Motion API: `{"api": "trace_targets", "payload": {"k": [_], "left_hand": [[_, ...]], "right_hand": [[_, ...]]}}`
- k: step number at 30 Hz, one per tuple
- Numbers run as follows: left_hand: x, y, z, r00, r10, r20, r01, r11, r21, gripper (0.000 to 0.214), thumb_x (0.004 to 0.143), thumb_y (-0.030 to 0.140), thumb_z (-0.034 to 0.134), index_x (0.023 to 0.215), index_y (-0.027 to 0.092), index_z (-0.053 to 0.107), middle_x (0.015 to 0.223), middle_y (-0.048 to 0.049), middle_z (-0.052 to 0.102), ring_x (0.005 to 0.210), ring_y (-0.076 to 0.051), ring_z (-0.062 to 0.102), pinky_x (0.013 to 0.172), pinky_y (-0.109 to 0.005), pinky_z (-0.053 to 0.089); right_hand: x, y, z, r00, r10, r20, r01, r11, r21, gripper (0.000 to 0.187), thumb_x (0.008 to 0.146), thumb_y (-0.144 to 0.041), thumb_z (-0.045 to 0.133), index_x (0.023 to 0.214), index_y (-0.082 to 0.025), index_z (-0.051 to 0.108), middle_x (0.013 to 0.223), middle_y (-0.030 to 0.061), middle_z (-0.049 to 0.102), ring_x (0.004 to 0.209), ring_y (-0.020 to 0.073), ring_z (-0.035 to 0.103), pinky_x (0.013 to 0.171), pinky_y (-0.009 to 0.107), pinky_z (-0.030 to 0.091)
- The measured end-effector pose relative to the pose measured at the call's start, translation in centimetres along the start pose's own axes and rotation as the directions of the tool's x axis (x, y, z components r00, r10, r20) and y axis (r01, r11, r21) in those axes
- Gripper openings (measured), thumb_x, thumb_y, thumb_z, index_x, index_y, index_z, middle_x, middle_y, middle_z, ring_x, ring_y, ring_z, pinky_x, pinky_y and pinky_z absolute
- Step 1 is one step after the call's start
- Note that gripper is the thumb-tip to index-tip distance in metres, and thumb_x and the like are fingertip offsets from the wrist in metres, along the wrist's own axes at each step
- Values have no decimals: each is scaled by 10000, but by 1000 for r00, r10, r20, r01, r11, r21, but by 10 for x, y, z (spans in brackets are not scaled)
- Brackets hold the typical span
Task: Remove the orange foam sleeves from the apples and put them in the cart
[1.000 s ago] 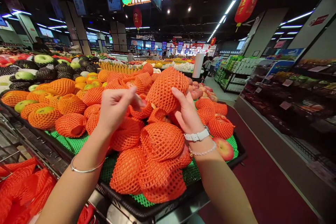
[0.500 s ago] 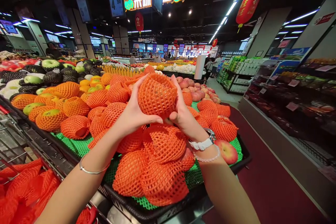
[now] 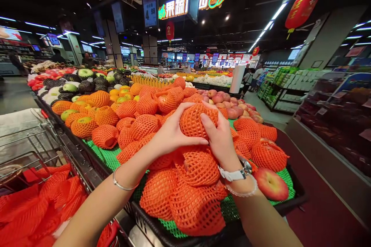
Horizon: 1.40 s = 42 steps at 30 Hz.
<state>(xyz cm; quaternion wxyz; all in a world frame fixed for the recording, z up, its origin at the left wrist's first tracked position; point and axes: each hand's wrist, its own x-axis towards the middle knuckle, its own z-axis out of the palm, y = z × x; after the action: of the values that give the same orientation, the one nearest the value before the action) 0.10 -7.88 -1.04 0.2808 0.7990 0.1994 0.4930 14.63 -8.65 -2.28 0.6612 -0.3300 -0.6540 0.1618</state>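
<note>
Grip closed, left hand [image 3: 174,129] and right hand [image 3: 222,141] cup one netted fruit [image 3: 191,121], in hand but not yet set down; other netted fruits [image 3: 197,210] crowd the tray [image 3: 299,200].

Both hands [image 3: 174,132] around netted fruit [image 3: 191,121]

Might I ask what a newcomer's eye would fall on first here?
Probably the orange-netted fruit, clasped mid-picture between the left grip and the right grip. Next might come the bare red-and-yellow apple on green mesh matting at right, then the red lantern hanging at upper right.
</note>
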Motion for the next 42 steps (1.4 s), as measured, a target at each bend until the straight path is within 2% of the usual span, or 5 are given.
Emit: {"api": "trace_targets", "payload": {"k": [11, 15, 21, 26, 42], "left_hand": [[-3, 3, 2, 995, -13, -98, 16, 999, 30, 728, 589, 393, 838, 1213, 244, 494, 1315, -86, 538, 1249, -312, 490, 1123, -505, 319], [0, -1, 5, 969, -145, -200, 79, 950, -303, 722, 577, 386, 840, 1191, 239, 490, 1275, -76, 583, 1206, -301, 538, 1069, -470, 409], [3, 5, 4, 888, -437, -146, 204, 657, -726, 560, 798, 410, 627, 1279, 209, 426, 1320, -108, 563, 1244, -282, 523, 1042, -431, 456], [3, 10, 2, 920, -385, -68, 235, 684, -690, 561, 896, 590, 378, 1296, 207, 470, 1239, -96, 627, 1254, -276, 520, 1051, -444, 450], [9, -6, -12, 881, -463, -96, 310, 720, -621, 424, 680, 437, 724, 1001, 169, 654, 1020, -100, 725, 1089, -311, 634, 964, -443, 528]], "right_hand": [[-1, 2, -7, 990, -5, 143, -2, 999, 51, 650, 889, -651, 343, 1414, -270, 390, 1466, 58, 433, 1388, 227, 359, 1180, 487, 225], [3, 2, -11, 990, -2, 138, -27, 977, 211, 686, 900, -677, 185, 1492, -334, 129, 1523, 42, 334, 1400, 208, 346, 1131, 468, 338], [-5, -5, -1, 946, -98, 309, 146, 980, -137, 905, 798, -560, 610, 1494, -264, 113, 1590, 75, 116, 1479, 230, 87, 1216, 506, 124], [-7, -8, -1, 955, -152, 254, 190, 972, -134, 929, 748, -561, 665, 1464, -270, 150, 1547, 104, 206, 1463, 250, 156, 1208, 528, 174], [-5, -9, -3, 931, -146, 334, 228, 948, -223, 875, 789, -561, 617, 1468, -259, 157, 1553, 113, 192, 1461, 255, 160, 1198, 524, 200]]}}
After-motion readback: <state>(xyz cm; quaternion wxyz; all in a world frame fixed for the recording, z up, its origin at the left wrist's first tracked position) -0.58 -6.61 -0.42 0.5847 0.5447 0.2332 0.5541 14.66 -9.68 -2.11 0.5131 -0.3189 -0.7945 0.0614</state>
